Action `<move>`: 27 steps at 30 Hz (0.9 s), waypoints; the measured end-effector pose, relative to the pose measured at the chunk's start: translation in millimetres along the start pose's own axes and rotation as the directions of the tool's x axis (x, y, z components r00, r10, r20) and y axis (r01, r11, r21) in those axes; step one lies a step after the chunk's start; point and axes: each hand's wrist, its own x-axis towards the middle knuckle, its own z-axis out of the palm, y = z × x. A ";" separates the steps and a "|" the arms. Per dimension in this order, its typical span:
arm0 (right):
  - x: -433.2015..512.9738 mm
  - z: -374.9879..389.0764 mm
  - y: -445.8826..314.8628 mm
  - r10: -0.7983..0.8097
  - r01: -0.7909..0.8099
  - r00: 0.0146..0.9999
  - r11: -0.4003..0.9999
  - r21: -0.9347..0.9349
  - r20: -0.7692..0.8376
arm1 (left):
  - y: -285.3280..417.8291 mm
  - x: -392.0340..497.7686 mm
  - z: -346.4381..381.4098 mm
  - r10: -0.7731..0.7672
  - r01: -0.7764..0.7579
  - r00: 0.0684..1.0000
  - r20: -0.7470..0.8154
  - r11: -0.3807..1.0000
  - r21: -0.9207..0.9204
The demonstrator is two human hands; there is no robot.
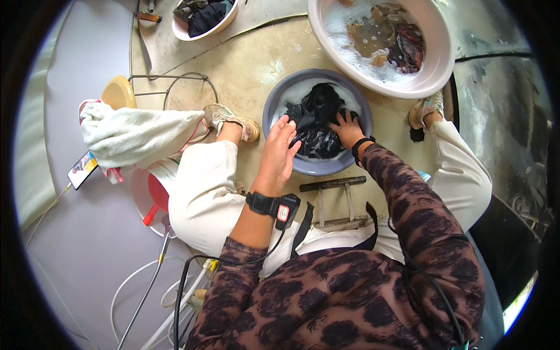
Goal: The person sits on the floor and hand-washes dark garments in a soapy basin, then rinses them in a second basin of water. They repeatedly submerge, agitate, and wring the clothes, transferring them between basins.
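Note:
A blue-grey plastic basin (267,103) stands on the floor between my feet. Inside it, a wet black garment (321,103) lies bunched in white suds. My left hand (278,151) is over the basin's near left rim, palm turned inward, thumb apart from the fingers and nothing in its grasp. On the garment's right side rests my right hand (348,130), its fingers spread against the black cloth. Where its fingertips meet the cloth is partly hidden. A black strap with a small device (286,212) is around my left wrist.
Beyond stands a larger pale basin (316,33) of murky, foamy water and clothes. Dark clothes (210,19) fill another tub. To my left are a white towel (140,131), a bucket (139,194) with a red dipper (156,197), a phone (82,169) and a hose (151,273).

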 end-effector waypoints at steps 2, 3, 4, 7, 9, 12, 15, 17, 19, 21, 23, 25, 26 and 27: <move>21.2 13.0 -3.2 0.070 -0.063 0.995 0.994 0.094 -0.065 | 5.2 3.8 3.3 0.030 -0.030 1.000 -0.003 0.999 -0.043; 31.1 18.9 -4.0 0.144 -0.139 0.988 0.985 0.104 -0.049 | 8.2 7.0 4.0 0.049 -0.049 0.999 -0.003 0.997 -0.059; 32.1 27.3 -10.0 0.193 -0.178 0.976 0.974 0.137 -0.105 | 10.4 10.0 3.7 0.084 -0.084 0.996 0.000 0.993 -0.084; 35.3 40.1 -16.7 0.208 -0.202 0.978 0.924 0.325 0.017 | 10.3 25.3 -0.9 0.085 -0.086 0.996 -0.033 0.995 -0.055; 28.7 40.9 -14.7 0.157 -0.174 0.985 0.880 0.441 0.075 | -0.5 37.1 -9.2 0.073 -0.071 0.997 -0.034 0.996 0.053; 11.5 27.3 -1.7 -0.035 -0.031 0.995 0.798 0.602 0.098 | -27.4 59.3 -30.7 0.096 -0.107 0.994 0.048 0.935 0.339; -9.9 -7.9 9.4 -0.234 0.119 0.971 0.658 0.743 0.052 | -59.2 80.3 -51.2 0.135 -0.246 0.969 0.208 0.621 0.745; -34.1 -40.7 3.9 -0.206 0.042 0.975 0.523 0.851 0.078 | -75.1 84.5 -61.0 0.216 -0.466 0.882 0.419 0.264 0.844; -64.6 -80.7 4.6 -0.247 0.020 0.968 0.255 0.967 0.045 | -84.5 82.9 -65.4 0.205 -0.550 0.831 0.517 0.173 0.817; -89.4 -114.5 -3.4 -0.184 -0.004 0.983 0.074 0.997 0.018 | -87.7 79.9 -63.1 -0.013 -0.368 0.925 0.379 0.212 0.906; -105.6 -138.7 -9.3 -0.170 -0.027 0.985 -0.104 0.994 0.009 | -86.7 77.5 -57.1 -0.052 -0.328 0.935 0.352 0.254 0.910; -112.6 -148.8 -10.6 -0.086 -0.043 0.996 -0.257 0.965 0.022 | -85.1 77.5 -49.6 -0.006 -0.378 0.921 0.389 0.228 0.897; -111.3 -147.9 -8.3 -0.069 -0.037 0.998 -0.307 0.951 0.017 | -84.7 79.1 -46.2 0.087 -0.504 0.862 0.500 0.256 0.825; -106.2 -145.0 -4.2 -0.067 -0.030 0.998 -0.365 0.931 0.006 | -84.0 81.1 -44.9 0.158 -0.604 0.797 0.584 0.234 0.762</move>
